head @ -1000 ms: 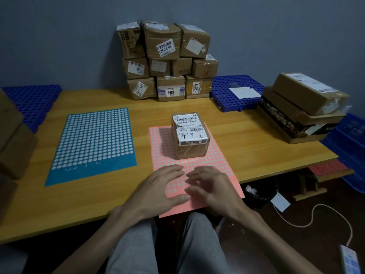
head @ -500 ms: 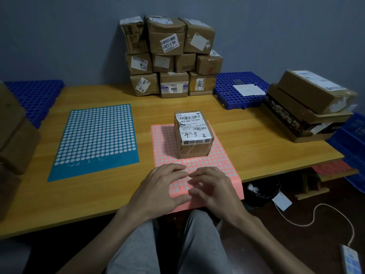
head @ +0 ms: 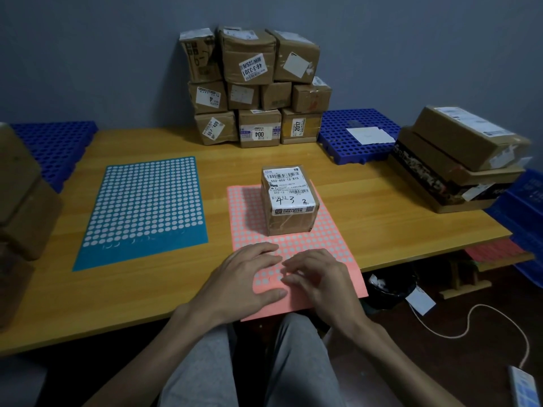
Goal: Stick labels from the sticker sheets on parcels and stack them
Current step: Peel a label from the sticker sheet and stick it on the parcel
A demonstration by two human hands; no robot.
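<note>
Little has moved over the last second. Both hands stay low on the near end of the pink sticker sheet point(head: 332, 245), and only the view has drifted a touch.

The left hand point(head: 246, 279) lies flat on the sheet with its fingers point(head: 264, 251) stretched out and released, holding nothing. The right hand point(head: 318, 277) is just beside it. Its fingers point(head: 293, 264) are bent with the tips on the dots, and whether they pinch a sticker I cannot tell.

At the back right of the table point(head: 382, 207) a blue perforated pallet point(head: 338, 127) carries a white sheet of paper point(head: 368, 135). A second blue pallet point(head: 55, 142) lies at the back left, partly behind brown boxes point(head: 20, 195). Blue crates point(head: 526, 201) stand past the right end of the table, and what is in them is hidden.

The parcel point(head: 289, 201) stands on the far half of the pink sheet, well apart from the hands. Its long axis runs away from the person, turned slightly to one side. Its white shipping label faces up and reads toward the person, with handwritten figures near its closer end.

The blue sticker sheet point(head: 144, 207) lies flat to the left, its near strip bare of dots. A stack of parcels point(head: 255, 89) stands against the wall, three layers high. Larger flat boxes point(head: 458, 160) are piled at the right end.
</note>
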